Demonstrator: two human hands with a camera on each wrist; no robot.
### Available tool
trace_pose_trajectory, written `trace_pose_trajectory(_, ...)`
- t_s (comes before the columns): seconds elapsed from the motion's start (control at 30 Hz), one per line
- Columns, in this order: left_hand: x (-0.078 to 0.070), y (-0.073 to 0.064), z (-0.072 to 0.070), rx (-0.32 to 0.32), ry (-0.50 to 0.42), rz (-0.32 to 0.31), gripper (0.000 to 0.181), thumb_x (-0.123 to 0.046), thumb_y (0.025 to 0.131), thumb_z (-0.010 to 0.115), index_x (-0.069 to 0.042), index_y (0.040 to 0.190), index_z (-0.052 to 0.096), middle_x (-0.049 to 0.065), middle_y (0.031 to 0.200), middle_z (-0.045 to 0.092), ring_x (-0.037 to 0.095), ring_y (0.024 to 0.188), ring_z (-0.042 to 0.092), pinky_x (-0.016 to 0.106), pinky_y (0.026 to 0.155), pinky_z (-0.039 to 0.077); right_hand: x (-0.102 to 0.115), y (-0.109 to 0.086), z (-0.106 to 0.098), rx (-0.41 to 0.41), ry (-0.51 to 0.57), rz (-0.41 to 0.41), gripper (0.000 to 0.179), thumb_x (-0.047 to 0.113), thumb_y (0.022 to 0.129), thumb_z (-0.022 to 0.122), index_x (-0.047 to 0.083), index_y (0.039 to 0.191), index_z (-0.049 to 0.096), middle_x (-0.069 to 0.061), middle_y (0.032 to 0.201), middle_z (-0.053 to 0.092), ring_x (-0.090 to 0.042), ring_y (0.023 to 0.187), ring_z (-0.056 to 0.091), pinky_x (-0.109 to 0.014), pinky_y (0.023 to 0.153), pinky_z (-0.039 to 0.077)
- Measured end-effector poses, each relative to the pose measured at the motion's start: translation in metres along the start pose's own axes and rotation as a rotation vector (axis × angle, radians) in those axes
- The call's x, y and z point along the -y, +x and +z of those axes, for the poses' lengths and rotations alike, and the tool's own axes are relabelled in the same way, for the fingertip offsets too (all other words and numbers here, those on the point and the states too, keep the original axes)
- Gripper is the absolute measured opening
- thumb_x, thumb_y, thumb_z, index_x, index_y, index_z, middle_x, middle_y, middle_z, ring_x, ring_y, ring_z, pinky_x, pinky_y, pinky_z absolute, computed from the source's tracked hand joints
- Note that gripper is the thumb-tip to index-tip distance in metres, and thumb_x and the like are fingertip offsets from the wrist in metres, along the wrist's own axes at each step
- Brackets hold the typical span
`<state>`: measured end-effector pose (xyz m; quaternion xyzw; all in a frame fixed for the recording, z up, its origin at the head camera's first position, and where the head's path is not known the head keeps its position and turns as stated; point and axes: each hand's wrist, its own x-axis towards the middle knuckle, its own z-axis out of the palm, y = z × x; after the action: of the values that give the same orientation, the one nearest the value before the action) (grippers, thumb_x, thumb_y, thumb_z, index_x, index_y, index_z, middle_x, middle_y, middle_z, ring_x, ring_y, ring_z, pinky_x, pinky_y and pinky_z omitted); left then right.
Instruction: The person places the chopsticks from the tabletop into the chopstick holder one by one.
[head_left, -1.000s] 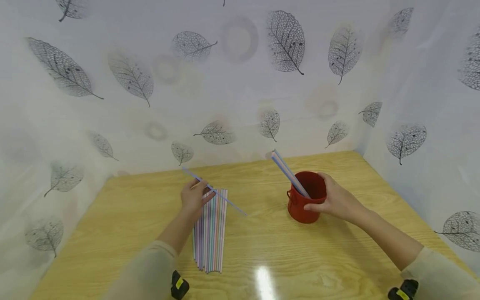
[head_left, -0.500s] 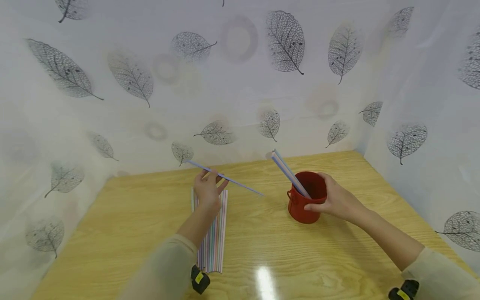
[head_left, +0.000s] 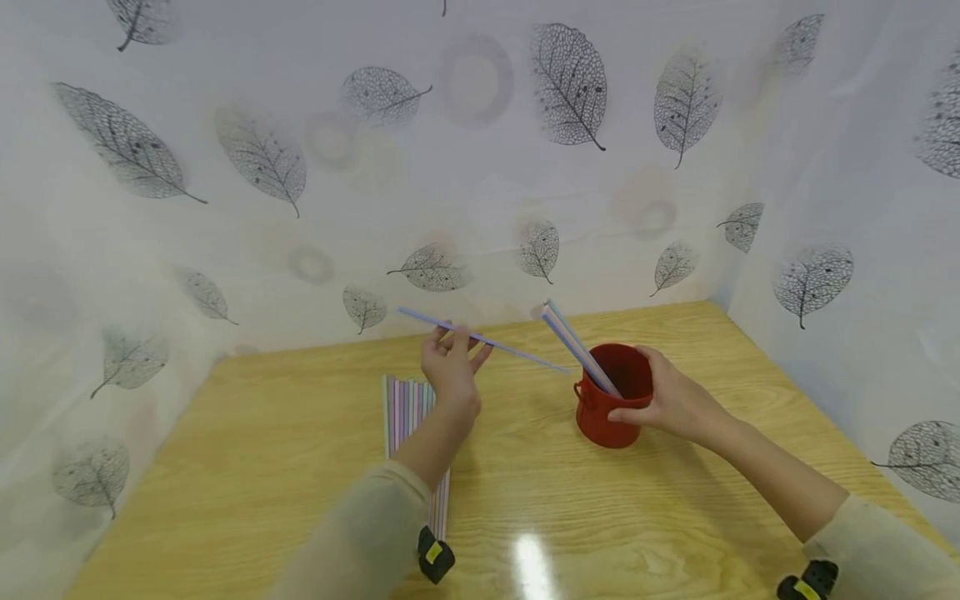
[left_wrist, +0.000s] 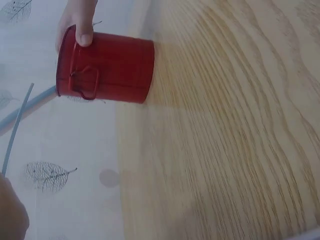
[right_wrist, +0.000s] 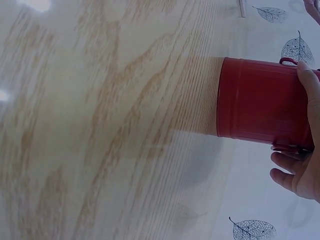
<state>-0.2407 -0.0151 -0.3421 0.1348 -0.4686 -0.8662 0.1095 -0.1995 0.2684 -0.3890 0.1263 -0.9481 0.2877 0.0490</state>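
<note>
My left hand pinches one thin bluish-purple straw above the table, its lower right end close to the red bucket. With thumb and fingers around the rim, my right hand grips the red metal bucket, which stands upright. Several straws lean out of the bucket toward the upper left. Below my left forearm lies a row of pastel straws, partly hidden by the arm. In the left wrist view the bucket shows a small side handle, and the held straw appears at the left.
The wooden table has a bright glare spot near its front. Behind and beside it hangs a pale curtain printed with leaves. Black wrist devices sit on both sleeves.
My left hand has carried the straw right and slightly upward, from over the straw row toward the bucket. My right hand and the bucket have stayed in place.
</note>
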Motion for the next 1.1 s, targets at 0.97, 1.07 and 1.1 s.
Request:
trace_pose_trajectory(0.97,0.058,-0.027,0.037,0.335,0.152,0.277,0.024,-0.003,0.091,0.061,0.003,0.113,0.052,0.007,0.090,0.057,0.024,0.087,0.066,0.034,0.077,0.061,0.000,0.002,0.001,-0.020,-0.007,-0.019,0.106,0.051,0.068,0.081,-0.007,0.139,0.027,-0.025,0.127,0.049,-0.037,0.108,0.056,-0.052,0.088,0.052)
trace_pose_trajectory(1.07,0.062,-0.030,0.039,0.350,0.152,0.270,0.024,-0.003,0.091,0.061,0.005,0.112,0.052,0.007,0.090,0.056,0.023,0.086,0.066,0.034,0.077,0.061,0.000,0.002,0.001,-0.020,0.000,-0.015,0.106,0.050,0.068,0.081,-0.007,0.139,0.027,-0.025,0.127,0.049,-0.037,0.108,0.056,-0.053,0.088,0.052)
trace_pose_trajectory(1.1,0.063,-0.032,0.039,0.355,0.154,0.270,0.025,-0.003,0.091,0.061,0.006,0.112,0.052,0.007,0.090,0.056,0.023,0.086,0.066,0.033,0.077,0.061,0.001,0.002,0.001,-0.020,0.001,-0.014,0.107,0.051,0.068,0.081,-0.007,0.139,0.026,-0.025,0.127,0.049,-0.037,0.108,0.056,-0.053,0.088,0.052)
